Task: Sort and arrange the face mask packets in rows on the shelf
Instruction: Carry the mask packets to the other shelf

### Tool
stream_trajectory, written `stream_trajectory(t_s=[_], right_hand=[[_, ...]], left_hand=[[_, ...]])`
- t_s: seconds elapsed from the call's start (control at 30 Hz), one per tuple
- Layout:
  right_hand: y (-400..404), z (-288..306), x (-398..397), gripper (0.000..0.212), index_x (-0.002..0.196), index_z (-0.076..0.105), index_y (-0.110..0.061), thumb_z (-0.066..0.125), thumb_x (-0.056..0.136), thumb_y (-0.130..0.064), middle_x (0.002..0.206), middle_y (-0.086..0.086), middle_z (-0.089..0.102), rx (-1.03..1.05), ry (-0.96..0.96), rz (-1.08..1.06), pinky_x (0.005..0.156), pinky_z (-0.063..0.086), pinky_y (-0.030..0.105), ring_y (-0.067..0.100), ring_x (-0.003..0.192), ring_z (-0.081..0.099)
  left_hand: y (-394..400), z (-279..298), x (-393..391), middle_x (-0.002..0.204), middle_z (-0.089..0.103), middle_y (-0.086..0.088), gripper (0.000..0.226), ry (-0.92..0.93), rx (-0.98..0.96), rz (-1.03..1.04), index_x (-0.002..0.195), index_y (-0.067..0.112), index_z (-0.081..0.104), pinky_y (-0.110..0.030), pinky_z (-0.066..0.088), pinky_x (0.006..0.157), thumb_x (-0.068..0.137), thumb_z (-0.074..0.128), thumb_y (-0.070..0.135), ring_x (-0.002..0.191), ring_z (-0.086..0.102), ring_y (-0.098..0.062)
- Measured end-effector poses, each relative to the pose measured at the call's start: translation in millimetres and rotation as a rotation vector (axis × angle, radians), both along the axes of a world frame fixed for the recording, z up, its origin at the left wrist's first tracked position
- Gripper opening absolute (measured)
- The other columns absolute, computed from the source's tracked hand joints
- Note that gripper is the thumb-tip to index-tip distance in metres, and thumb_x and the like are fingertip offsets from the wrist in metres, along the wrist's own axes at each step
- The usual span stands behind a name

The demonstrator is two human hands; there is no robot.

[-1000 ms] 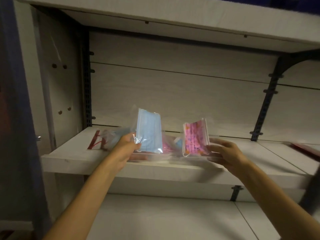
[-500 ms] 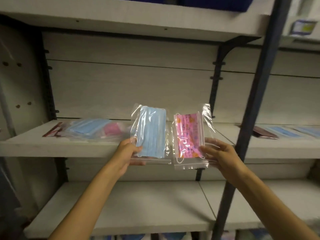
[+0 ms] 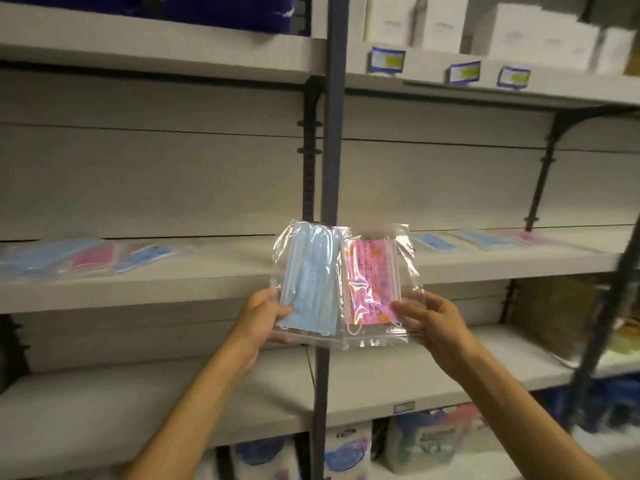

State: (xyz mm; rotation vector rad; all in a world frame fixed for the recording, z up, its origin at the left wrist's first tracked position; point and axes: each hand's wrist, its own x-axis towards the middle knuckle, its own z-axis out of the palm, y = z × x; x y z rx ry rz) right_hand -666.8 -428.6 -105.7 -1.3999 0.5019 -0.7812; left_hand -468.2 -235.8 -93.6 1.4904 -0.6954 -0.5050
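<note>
My left hand [image 3: 265, 311] grips a clear packet of light blue face masks [image 3: 309, 282] by its lower left edge. My right hand [image 3: 427, 318] grips a clear packet of pink patterned masks [image 3: 370, 284] by its lower right corner. Both packets stand upright, side by side and slightly overlapping, in front of the dark shelf post [image 3: 332, 133]. A loose heap of blue and pink packets [image 3: 83, 258] lies at the left of the middle shelf [image 3: 214, 282]. Blue and pink packets [image 3: 485, 239] lie flat in a row on the right shelf section.
White boxes [image 3: 440, 22] with price labels [image 3: 464, 71] stand on the top right shelf. A lower shelf [image 3: 138, 403] runs beneath my arms. Packaged goods [image 3: 415, 441] fill the bottom level. A dark post [image 3: 609, 306] rises at the right edge.
The view has swung right from the left shelf bay to the post between bays. Both hands carried their packets away from the heap and hold them closer together, now overlapping.
</note>
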Motion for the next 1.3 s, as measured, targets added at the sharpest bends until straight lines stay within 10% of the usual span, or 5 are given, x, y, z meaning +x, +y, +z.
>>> stream_trajectory(t_s=[0.5,0.7,0.87,1.07,1.3], right_hand=[[-194,2,-92,0.038,0.115,0.066,-0.008,0.08,0.08,-0.011,0.103,0.014,0.074,-0.038,0.021,-0.107,0.08,0.052,0.044,0.034,0.087,0.066],[-282,13,-105,0.03,0.11,0.065,-0.006,0.077,0.083,-0.008,0.074,0.002,0.07,-0.036,0.055,-0.079,0.047,0.043,0.021,0.008,0.05,0.057],[-342,14,-118,0.021,0.106,0.063,0.002,0.071,0.088,-0.003,0.06,0.0,0.06,-0.028,0.063,-0.043,0.041,0.035,0.017,0.005,0.042,0.043],[-411,14,-130,0.013,0.089,0.061,-0.009,0.07,0.087,-0.001,0.059,-0.003,0.062,-0.026,0.059,-0.091,0.041,0.036,0.016,0.004,0.041,0.05],[-499,21,-140,0.032,0.11,0.068,-0.003,0.078,0.081,-0.01,0.099,0.021,0.075,-0.106,0.128,-0.117,0.081,0.057,0.049,0.037,0.088,0.073]], left_hand=[[-195,-2,-69,0.107,0.067,-0.007,0.031,-0.054,0.01,0.006,0.114,0.02,0.063,-0.028,0.052,0.05,0.091,0.052,0.002,0.099,0.066,-0.033],[-281,5,-69,0.111,0.066,-0.009,0.027,-0.02,0.034,0.097,0.109,0.015,0.064,-0.031,0.048,0.056,0.087,0.053,0.005,0.095,0.064,-0.031],[-337,27,-82,0.099,0.064,-0.013,0.03,-0.02,0.056,0.138,0.112,0.002,0.063,-0.021,0.027,0.043,0.084,0.05,0.0,0.039,0.056,-0.016],[-394,43,-98,0.102,0.061,-0.009,0.029,-0.021,0.018,0.201,0.107,0.011,0.062,-0.014,0.025,0.032,0.083,0.05,-0.001,0.047,0.045,-0.023],[-449,45,-113,0.076,0.046,-0.006,0.019,-0.028,0.026,0.35,0.076,0.015,0.045,-0.017,0.021,0.04,0.085,0.052,-0.001,0.044,0.04,-0.019]])
